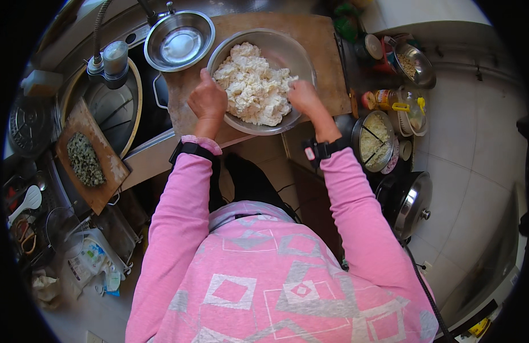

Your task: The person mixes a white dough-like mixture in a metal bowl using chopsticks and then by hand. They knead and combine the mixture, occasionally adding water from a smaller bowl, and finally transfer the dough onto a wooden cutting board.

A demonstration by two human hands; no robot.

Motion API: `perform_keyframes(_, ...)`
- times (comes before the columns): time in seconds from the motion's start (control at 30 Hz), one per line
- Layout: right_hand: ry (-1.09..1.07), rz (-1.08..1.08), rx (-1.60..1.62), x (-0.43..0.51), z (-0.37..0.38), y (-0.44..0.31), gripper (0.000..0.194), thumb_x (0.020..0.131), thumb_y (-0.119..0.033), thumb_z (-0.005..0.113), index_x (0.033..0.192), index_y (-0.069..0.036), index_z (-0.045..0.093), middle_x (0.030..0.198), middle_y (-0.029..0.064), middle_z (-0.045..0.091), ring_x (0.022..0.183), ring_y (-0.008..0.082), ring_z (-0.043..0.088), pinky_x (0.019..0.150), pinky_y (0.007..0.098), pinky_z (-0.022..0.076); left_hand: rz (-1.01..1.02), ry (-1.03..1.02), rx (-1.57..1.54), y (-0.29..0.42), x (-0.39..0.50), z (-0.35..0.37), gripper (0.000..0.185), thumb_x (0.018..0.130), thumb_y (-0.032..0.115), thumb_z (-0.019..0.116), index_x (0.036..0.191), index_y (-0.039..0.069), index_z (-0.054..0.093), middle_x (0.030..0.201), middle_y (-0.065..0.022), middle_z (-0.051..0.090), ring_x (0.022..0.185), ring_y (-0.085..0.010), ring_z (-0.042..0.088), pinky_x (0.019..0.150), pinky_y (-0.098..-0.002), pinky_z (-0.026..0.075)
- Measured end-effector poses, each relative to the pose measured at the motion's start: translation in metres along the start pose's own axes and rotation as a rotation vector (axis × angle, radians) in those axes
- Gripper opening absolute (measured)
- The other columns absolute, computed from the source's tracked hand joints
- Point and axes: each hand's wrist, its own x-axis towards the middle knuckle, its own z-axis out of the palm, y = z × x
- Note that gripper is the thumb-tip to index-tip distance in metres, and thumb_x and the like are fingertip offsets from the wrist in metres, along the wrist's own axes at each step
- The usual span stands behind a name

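Note:
A wide metal mixing bowl (303,55) holds a shaggy, lumpy mass of pale dough (256,90). My left hand (208,96) grips the bowl's left rim, its thumb lying over the edge. At the bowl's right side, my right hand (305,97) is curled against the edge of the dough, with pale dough at its fingertips. Whether those fingers pinch anything is hidden. Beneath the bowl lies a wooden board (264,21). A smaller metal basin (178,40) stands at the board's upper left corner, with what looks like clear liquid inside.
On the left, chopped dark green filling (85,158) lies on a small cutting board (114,171) beside a sink basin (138,85) under a faucet (110,64). To the right are a bowl of pale shreds (374,137), an oil bottle (384,99) and a lidded pot (414,206).

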Motion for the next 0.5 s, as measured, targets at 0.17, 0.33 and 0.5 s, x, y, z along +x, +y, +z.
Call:
perform_keyframes(0.17, -0.083, -0.220, -0.171, 0.058, -0.064, -0.010, 0.024, 0.079, -0.014, 0.050, 0.088, -0.004, 0.070, 0.091, 0.0237, 0.065, 0.084, 0.0403, 0.063, 0.079, 0.0449, 0.0511, 0.047, 0.015, -0.008, -0.001, 0.001, 0.001, 0.028, 0.083, 0.017, 0.058, 0.110, 0.012, 0.054, 0.075, -0.0192, 0.068, 0.069, -0.0381, 0.067, 0.062, -0.0486, 0.053)
perform_keyframes(0.33, -0.057, -0.408, -0.358, 0.011, -0.063, 0.011, 0.025, 0.082, -0.013, 0.053, 0.102, -0.006, 0.067, 0.102, 0.0177, 0.065, 0.096, 0.0355, 0.062, 0.084, 0.0414, 0.0507, -0.001, 0.000, -0.013, 0.001, 0.000, 0.000, 0.031, 0.083, 0.018, 0.059, 0.113, 0.012, 0.054, 0.077, -0.0188, 0.068, 0.071, -0.0381, 0.067, 0.065, -0.0484, 0.052)
perform_keyframes(0.5, 0.300, -0.657, -0.137, -0.094, -0.028, 0.024, 0.034, 0.077, -0.006, 0.063, 0.108, 0.006, 0.060, 0.117, 0.0216, 0.059, 0.107, 0.0352, 0.057, 0.096, 0.0413, 0.0459, -0.059, -0.004, -0.051, 0.002, -0.003, -0.002, 0.036, 0.083, 0.017, 0.059, 0.118, 0.013, 0.053, 0.079, -0.0193, 0.068, 0.075, -0.0377, 0.068, 0.068, -0.0475, 0.052)
